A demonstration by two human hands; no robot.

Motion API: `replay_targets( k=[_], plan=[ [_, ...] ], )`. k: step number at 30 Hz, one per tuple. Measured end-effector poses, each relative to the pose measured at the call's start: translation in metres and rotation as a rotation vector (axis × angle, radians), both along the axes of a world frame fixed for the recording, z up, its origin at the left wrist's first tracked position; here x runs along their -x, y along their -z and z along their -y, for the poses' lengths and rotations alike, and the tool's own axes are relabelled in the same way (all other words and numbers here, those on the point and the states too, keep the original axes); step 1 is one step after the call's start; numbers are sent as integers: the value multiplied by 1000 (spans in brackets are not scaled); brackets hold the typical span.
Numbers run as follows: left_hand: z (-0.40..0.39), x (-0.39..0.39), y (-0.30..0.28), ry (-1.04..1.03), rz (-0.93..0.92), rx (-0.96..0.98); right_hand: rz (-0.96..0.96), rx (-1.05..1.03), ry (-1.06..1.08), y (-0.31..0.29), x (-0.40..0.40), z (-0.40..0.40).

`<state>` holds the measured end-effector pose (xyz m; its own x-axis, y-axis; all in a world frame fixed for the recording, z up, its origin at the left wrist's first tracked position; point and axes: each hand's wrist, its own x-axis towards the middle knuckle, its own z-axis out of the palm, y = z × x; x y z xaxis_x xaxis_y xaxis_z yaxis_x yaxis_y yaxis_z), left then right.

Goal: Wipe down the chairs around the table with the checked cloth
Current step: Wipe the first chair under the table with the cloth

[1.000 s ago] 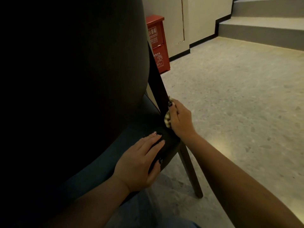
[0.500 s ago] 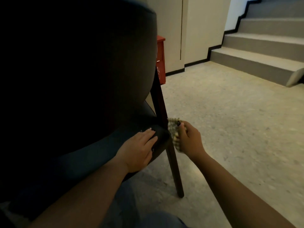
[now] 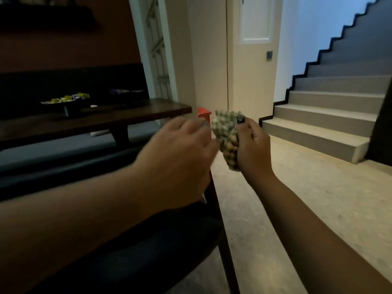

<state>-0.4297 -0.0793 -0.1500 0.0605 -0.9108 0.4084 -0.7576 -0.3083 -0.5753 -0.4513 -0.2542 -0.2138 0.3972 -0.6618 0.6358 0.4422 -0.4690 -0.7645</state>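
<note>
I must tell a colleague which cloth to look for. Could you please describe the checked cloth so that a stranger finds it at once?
Start at the staircase on the right, then look left to the two raised hands in mid-frame. The right hand grips the checked cloth, bunched into a wad beside the left hand. Its green-and-cream checks are the only pattern among plain surfaces.

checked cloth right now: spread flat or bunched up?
Bunched up. The checked cloth is a crumpled wad gripped in the right hand, held in the air; the blurred left hand is beside it.
</note>
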Motion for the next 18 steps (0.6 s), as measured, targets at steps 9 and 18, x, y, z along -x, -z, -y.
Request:
replay_targets(
  k=[9, 18],
  plan=[
    [-26, -39, -44, -515, -722, -197, -42, 327, -148, -13, -37, -15],
    [-42, -41, -57, -372, -996, -150, -536, 618, -80, -56, -28, -18]
  ],
)
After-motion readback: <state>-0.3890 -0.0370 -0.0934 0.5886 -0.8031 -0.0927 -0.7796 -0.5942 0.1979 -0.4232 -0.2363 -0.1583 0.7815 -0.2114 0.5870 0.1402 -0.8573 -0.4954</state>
